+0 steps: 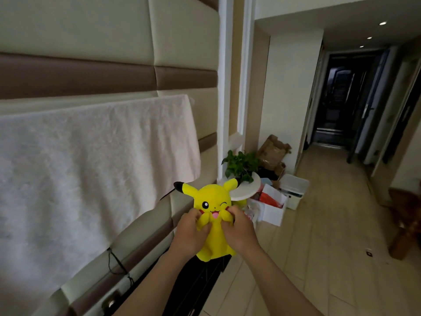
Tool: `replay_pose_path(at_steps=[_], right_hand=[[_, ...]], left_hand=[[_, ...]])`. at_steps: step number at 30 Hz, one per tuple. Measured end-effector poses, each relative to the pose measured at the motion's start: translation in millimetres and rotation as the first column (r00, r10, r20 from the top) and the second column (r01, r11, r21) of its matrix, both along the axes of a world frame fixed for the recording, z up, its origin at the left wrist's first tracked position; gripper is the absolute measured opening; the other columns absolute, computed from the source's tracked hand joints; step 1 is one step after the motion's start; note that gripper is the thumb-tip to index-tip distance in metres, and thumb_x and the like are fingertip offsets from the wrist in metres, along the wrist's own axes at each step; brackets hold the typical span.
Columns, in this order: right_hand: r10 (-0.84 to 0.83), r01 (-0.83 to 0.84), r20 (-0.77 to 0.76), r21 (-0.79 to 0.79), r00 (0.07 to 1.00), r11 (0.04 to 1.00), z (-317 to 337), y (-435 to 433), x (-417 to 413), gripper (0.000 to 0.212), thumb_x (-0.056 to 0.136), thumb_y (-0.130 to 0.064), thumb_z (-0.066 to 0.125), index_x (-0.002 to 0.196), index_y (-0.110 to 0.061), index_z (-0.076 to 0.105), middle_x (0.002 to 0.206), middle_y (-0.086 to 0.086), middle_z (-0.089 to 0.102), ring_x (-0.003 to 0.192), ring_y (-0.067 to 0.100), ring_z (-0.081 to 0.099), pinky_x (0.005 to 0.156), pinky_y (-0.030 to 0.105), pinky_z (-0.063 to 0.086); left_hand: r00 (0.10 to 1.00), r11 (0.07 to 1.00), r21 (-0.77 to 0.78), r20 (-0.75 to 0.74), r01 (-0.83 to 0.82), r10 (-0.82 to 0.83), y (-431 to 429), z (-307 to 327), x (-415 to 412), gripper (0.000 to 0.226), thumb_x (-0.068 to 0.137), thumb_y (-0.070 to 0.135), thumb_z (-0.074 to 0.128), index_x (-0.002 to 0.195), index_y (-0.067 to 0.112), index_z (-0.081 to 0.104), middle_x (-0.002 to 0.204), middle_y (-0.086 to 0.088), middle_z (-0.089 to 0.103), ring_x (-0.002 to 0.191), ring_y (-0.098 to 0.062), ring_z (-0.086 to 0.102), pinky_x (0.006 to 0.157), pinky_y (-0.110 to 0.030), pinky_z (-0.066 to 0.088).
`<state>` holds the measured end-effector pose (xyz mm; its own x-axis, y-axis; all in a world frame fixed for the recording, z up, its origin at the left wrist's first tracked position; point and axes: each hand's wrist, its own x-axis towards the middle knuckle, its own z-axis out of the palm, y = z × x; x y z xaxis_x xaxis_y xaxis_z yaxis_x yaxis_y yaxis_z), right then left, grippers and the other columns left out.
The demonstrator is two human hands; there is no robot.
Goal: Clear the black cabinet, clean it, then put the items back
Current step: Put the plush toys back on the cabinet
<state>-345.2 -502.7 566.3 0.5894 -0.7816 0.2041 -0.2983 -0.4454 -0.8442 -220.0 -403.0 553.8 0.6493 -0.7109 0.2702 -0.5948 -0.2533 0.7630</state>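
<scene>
Left: padded wall (pixel 91 30) with a white cloth (pixel 79 167) draped over it closes that side.
Low centre: black cabinet (pixel 200 281) along the wall. A yellow plush toy (pixel 214 199), gripped by left hand (pixel 190 233) and right hand (pixel 239 229), fills the space above its end.
Ahead: potted plant (pixel 241 165), white box (pixel 271 210), bin (pixel 295 190) and cardboard (pixel 272 151) crowd the corner.
Right: tiled floor (pixel 319 247) lies open toward the hallway (pixel 330 137).

Both arms out fwd, L hand (pixel 190 233) & R hand (pixel 239 231) pinching plush toy (pixel 213 197).

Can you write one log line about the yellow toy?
left hand: grips yellow plush toy | right hand: grips toy | toy: upright over black cabinet, contact unclear
</scene>
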Motion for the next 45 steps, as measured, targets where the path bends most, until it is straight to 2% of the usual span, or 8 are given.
replay_pose_path(at_steps=[4, 7, 11, 14, 20, 26, 30, 45], right_hand=[[0.036, -0.036, 0.007, -0.023, 0.999, 0.999, 1, -65, 11, 0.015, 0.097, -0.022, 0.058, 0.085, -0.028, 0.051, 0.081, -0.006, 0.059, 0.082, 0.021, 0.057, 0.064, 0.034, 0.045], [0.083, -0.083, 0.005, -0.063, 0.997, 0.995, 7, -124, 20, 0.007, 0.098, -0.023, 0.057, 0.092, -0.023, 0.053, 0.082, -0.006, 0.057, 0.081, 0.02, 0.055, 0.056, 0.025, 0.037], [0.17, -0.17, -0.011, -0.079, 0.985, 0.982, 18, -196, 32, 0.003, 0.096, -0.026, 0.057, 0.095, -0.027, 0.054, 0.094, 0.0, 0.063, 0.086, 0.022, 0.057, 0.065, 0.032, 0.045], [0.245, -0.248, -0.043, -0.085, 0.969, 0.965, 19, -240, 48, 0.005, 0.095, -0.029, 0.058, 0.098, -0.025, 0.057, 0.096, 0.005, 0.065, 0.089, 0.027, 0.06, 0.074, 0.041, 0.052], [0.402, -0.407, -0.103, -0.028, 0.91, 0.913, -6, -295, 98, 0.015, 0.097, -0.025, 0.061, 0.111, -0.019, 0.059, 0.095, -0.004, 0.059, 0.088, 0.018, 0.055, 0.071, 0.028, 0.041], [0.467, -0.463, -0.117, 0.064, 0.876, 0.884, -53, -327, 166, 0.016, 0.096, -0.036, 0.062, 0.102, -0.022, 0.061, 0.101, 0.005, 0.068, 0.094, 0.026, 0.063, 0.081, 0.043, 0.054], [0.457, -0.45, -0.185, 0.081, 0.87, 0.889, -79, -348, 206, 0.014, 0.097, -0.037, 0.061, 0.092, -0.026, 0.056, 0.098, 0.002, 0.066, 0.092, 0.024, 0.062, 0.076, 0.035, 0.05], [0.617, -0.617, -0.198, 0.069, 0.762, 0.784, -159, -437, 345, 0.01, 0.096, -0.026, 0.061, 0.095, -0.016, 0.06, 0.096, 0.006, 0.068, 0.092, 0.029, 0.062, 0.07, 0.038, 0.047]], left_hand=[[1.0, 1.0, 0.005, 0.008, -0.029, 0.029, -62, 5, 9, 0.022, 0.091, 0.029, 0.069, 0.085, 0.028, 0.048, 0.078, 0.01, 0.052, 0.072, -0.01, 0.049, 0.058, -0.021, 0.033], [0.998, 0.998, -0.003, -0.01, -0.067, 0.067, -115, 9, 15, 0.017, 0.091, 0.029, 0.069, 0.095, 0.023, 0.054, 0.089, 0.004, 0.059, 0.085, -0.017, 0.057, 0.072, -0.031, 0.046], [0.986, 0.986, 0.011, -0.027, -0.167, 0.167, -179, 17, 22, 0.024, 0.092, 0.032, 0.068, 0.108, 0.018, 0.058, 0.102, -0.001, 0.063, 0.095, -0.021, 0.06, 0.082, -0.036, 0.05], [0.97, 0.97, 0.025, -0.028, -0.241, 0.242, -214, 17, 28, 0.024, 0.093, 0.033, 0.067, 0.107, 0.017, 0.057, 0.101, -0.002, 0.062, 0.092, -0.021, 0.058, 0.077, -0.033, 0.046], [0.915, 0.911, 0.117, -0.033, -0.396, 0.403, -247, 2, 52, 0.022, 0.091, 0.036, 0.068, 0.095, 0.02, 0.054, 0.09, -0.001, 0.06, 0.084, -0.022, 0.057, 0.069, -0.032, 0.044], [0.869, 0.856, 0.202, -0.042, -0.477, 0.494, -279, -37, 109, 0.023, 0.089, 0.031, 0.07, 0.091, 0.015, 0.054, 0.086, -0.002, 0.061, 0.081, -0.023, 0.057, 0.061, -0.029, 0.039], [0.846, 0.827, 0.251, -0.05, -0.503, 0.53, -304, -71, 148, 0.025, 0.087, 0.033, 0.071, 0.089, 0.016, 0.053, 0.079, 0.003, 0.056, 0.077, -0.022, 0.054, 0.055, -0.019, 0.034], [0.701, 0.682, 0.329, -0.076, -0.653, 0.709, -383, -131, 241, 0.019, 0.079, 0.023, 0.074, 0.085, 0.02, 0.056, 0.087, -0.004, 0.064, 0.081, -0.024, 0.059, 0.07, -0.035, 0.047]])
